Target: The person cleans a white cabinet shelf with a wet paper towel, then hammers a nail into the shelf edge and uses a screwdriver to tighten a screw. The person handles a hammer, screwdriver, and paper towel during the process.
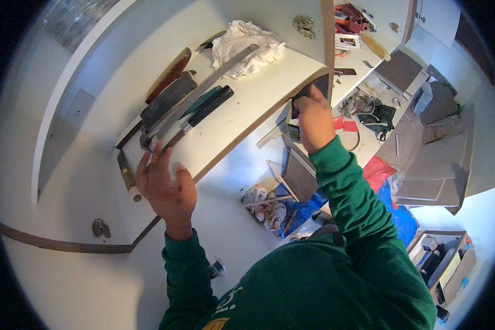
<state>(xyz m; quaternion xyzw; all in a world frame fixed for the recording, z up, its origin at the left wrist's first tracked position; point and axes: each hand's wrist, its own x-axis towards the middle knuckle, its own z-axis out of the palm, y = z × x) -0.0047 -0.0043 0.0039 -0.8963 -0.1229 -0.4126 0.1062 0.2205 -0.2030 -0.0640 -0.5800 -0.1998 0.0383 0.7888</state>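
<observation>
My left hand (168,190) is open, fingers stretched toward the lower ends of several tools on a white shelf (247,102); nothing shows in its palm. Whether its fingertips touch them I cannot tell. Among them are a long grey metal bar (203,82), a tool with a black handle (210,108), a dark grey block (170,102) and a reddish-brown wooden piece (169,74). A tool with a yellowish handle (129,179) lies left of that hand. At the shelf's right end, my right hand (316,121) is closed on a dark box (293,132), partly hidden by the fingers.
Crumpled white cloth (247,49) lies at the shelf's back. Upright cabinet panels bound the shelf, with a metal hinge (304,26) on one. Further right, a cluttered counter (371,146) holds cables and a dark bag. Below are blue sheeting (399,212) and an open box of items (440,258).
</observation>
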